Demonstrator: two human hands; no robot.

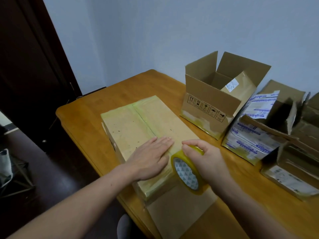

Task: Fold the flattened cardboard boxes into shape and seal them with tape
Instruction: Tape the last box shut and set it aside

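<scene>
A closed cardboard box [131, 125] lies on the wooden table [120, 85], its flaps meeting in a centre seam covered with yellowish tape. My left hand [151, 157] lies flat on the box top beside the seam, fingers straight. My right hand [205, 157] grips a roll of clear yellowish tape [186, 173] standing on edge at the near end of the seam. A flat piece of cardboard [177, 213] sticks out from under the box toward me.
An open upright box [207, 100] with handling symbols stands at the back right. Further right are several other boxes [255, 135] with printed labels and loose flaps. The table's left edge drops to a dark floor; a dark door is at the left.
</scene>
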